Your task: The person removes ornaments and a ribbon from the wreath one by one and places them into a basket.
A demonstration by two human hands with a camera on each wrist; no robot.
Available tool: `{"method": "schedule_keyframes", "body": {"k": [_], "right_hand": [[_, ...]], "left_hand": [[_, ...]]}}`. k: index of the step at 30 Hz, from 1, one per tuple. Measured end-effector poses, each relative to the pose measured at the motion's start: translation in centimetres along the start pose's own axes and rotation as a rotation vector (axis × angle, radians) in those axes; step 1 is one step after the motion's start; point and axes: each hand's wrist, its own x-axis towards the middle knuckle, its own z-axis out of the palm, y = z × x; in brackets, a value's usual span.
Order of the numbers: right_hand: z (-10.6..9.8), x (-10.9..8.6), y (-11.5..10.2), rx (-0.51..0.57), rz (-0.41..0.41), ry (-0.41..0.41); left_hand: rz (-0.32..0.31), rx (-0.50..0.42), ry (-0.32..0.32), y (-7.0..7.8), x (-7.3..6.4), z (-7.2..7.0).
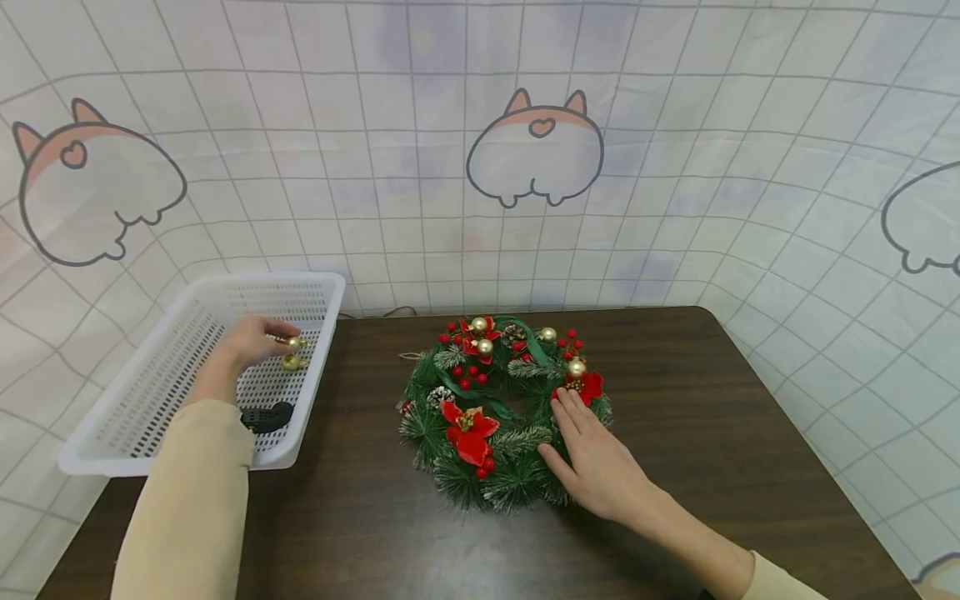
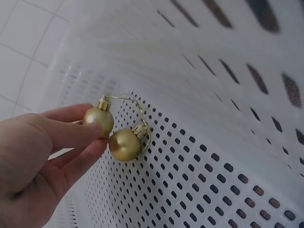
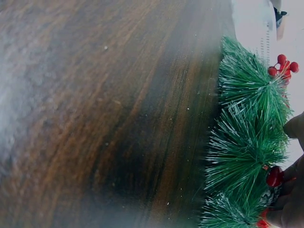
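Observation:
Inside the white plastic basket (image 1: 322,333), my left hand (image 1: 253,340) pinches a small gold Christmas ball (image 2: 99,118) between thumb and fingers. A second gold ball (image 2: 125,145) sits against it on the basket floor, and a thin gold cord runs from cap to cap. My right hand (image 1: 596,467) rests on the right side of a green Christmas wreath (image 1: 450,475), fingers extended near a red flower (image 1: 591,387). Red flowers, berries, pine cones, gold balls and a green ribbon decorate the wreath. In the right wrist view only part of that hand shows.
A black object (image 1: 267,417) lies in the basket's near part. The basket stands at the left of a dark wooden table (image 1: 360,517), the wreath at its middle. A white grid-patterned curtain (image 1: 420,150) hangs behind the table and at its sides.

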Motion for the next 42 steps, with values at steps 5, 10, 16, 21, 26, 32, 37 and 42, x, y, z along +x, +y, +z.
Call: {"method": "schedule_keyframes", "body": {"k": [5, 10, 16, 21, 26, 32, 37, 42], "right_hand": [[0.0, 0.0, -0.1, 0.005, -0.002, 0.007], [0.0, -0.1, -0.1, -0.004, -0.009, 0.018], [0.2, -0.1, 0.1, -0.021, -0.045, 0.037], [0.3, -0.1, 0.5, -0.021, -0.094, 0.075], [0.1, 0.2, 0.9, 0.055, -0.117, 0.066], [-0.4, 0.9, 1.9, 0.14, -0.16, -0.001], [-1.1, 1.7, 3.5, 0.222, -0.229, -0.049], [-1.9, 2.9, 5.4, 0.304, -0.313, -0.116]], "left_hand": [[-0.027, 0.011, -0.015, -0.1, 0.1, 0.1], [-0.042, 0.003, -0.017, 0.0, -0.1, 0.1], [-0.042, -0.007, -0.021, 0.3, -0.4, -0.1], [-0.057, -0.032, -0.019, 0.7, -0.5, -0.3], [-0.044, -0.037, -0.019, 1.5, -0.5, -0.9], [0.011, -0.026, 0.001, 2.9, -1.0, -1.5], [0.073, -0.03, 0.007, 4.2, -1.5, -1.9], [0.104, -0.032, -0.004, 5.0, -1.7, -2.1]]}}
